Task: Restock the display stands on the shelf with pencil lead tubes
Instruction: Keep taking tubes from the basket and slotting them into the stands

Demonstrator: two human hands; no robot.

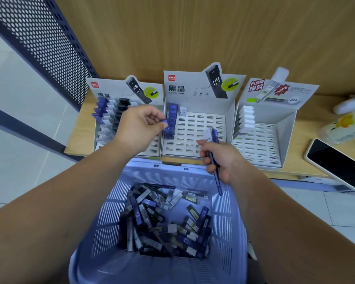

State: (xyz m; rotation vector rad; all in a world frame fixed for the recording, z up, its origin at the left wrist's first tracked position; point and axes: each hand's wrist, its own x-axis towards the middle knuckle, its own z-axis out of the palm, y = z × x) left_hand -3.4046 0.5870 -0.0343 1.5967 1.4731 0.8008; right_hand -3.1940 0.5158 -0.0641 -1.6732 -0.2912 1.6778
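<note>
Left hand [139, 128] pinched blue tube [164, 122] at blue column [172, 113], left edge of middle stand [201, 128]. Right hand [219, 160] gripped two more tubes [213, 136] over its front. Stand left of it [115, 89] part-filled; stand right of it [262, 144] held one white column. Basket [221, 214] before it held many loose tubes: most restocking seemingly left.

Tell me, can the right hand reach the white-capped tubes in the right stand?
Probably yes: nothing stands between the right hand and the white-capped tubes. It already grips two tubes, though, so taking one could be awkward.
</note>
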